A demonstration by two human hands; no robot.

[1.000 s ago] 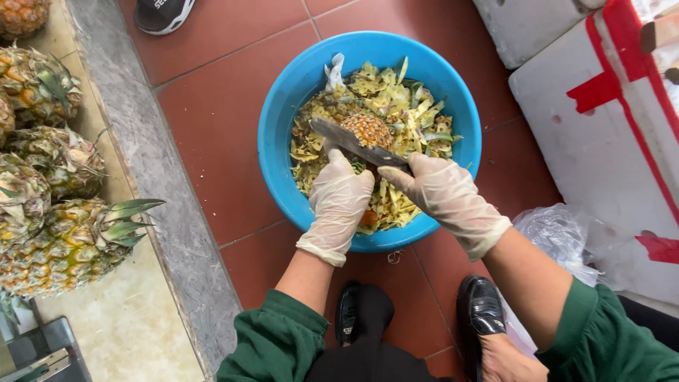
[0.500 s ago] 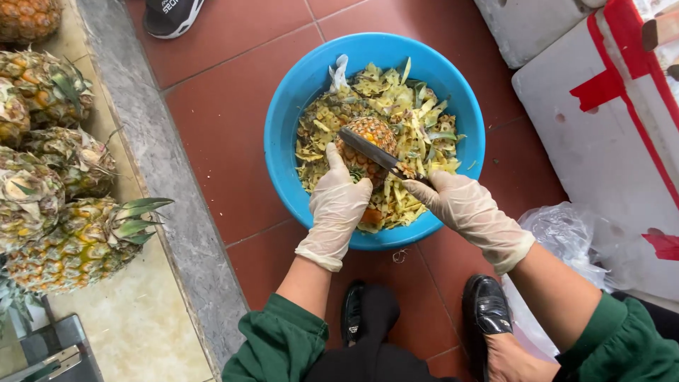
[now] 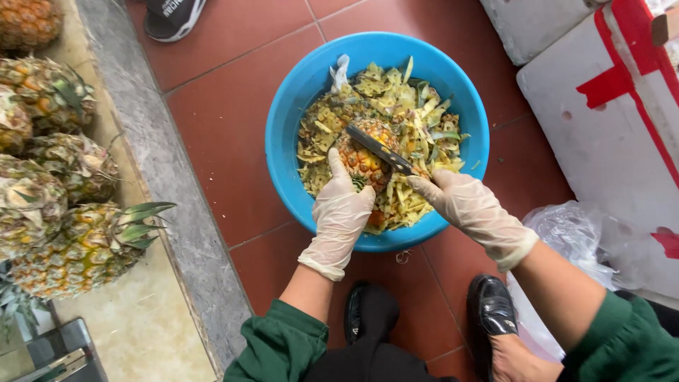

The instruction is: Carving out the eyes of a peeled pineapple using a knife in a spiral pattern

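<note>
A round blue basin [image 3: 283,141] on the red tiled floor is heaped with yellow-green pineapple peelings [image 3: 417,120]. Over it my left hand [image 3: 341,205], in a thin clear glove, grips a whole pineapple [image 3: 361,155] from below. My right hand [image 3: 463,201], gloved too, holds a dark-bladed knife [image 3: 378,150] whose blade lies across the top of the pineapple. Both arms wear green sleeves.
Several unpeeled pineapples [image 3: 64,233] lie on a stone ledge [image 3: 159,163] at the left. White foam boxes [image 3: 608,127] with red tape stand at the right, a clear plastic bag [image 3: 566,233] below them. My black shoes [image 3: 491,308] are beneath the basin; another person's shoe [image 3: 173,14] is at the top.
The knife has slid from the pineapple's left side across its top toward the right. My right hand has drawn back to the right. The pineapple has turned slightly in my left hand.
</note>
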